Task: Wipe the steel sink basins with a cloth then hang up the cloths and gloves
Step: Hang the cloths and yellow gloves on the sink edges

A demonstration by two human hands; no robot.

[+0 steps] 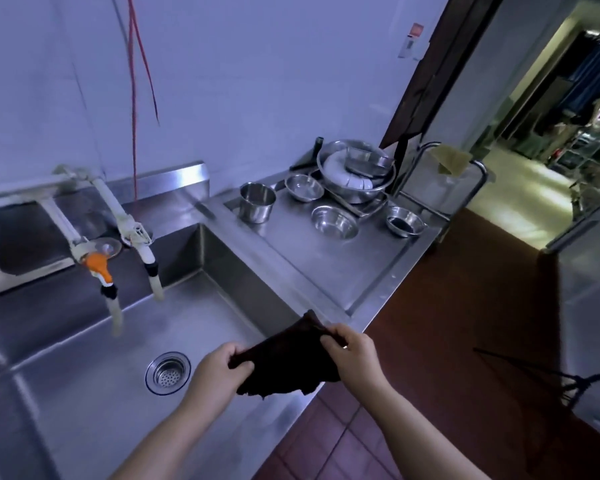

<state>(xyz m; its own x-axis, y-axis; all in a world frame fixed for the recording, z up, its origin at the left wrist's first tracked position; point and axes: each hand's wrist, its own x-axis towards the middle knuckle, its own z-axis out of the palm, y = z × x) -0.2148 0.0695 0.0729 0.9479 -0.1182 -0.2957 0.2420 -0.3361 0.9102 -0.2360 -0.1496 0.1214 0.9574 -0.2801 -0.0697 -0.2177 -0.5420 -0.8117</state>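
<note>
Steel sink basin [94, 344], drain strainer [168, 373] in its floor, two white taps [118, 216] over the back edge; drainboard [329, 258] to the right carries steel bowls [333, 221] and a pot [257, 202]. Dark cloth [288, 358] held above the basin's front right corner, long axis running from lower left up to the right, its lower edge hanging loose. Left hand [219, 372] pinches the lower-left corner, fingers curled tight; right hand [352, 351] grips the upper-right edge, fingers bent over it; wall label writing too blurred to read.
</note>
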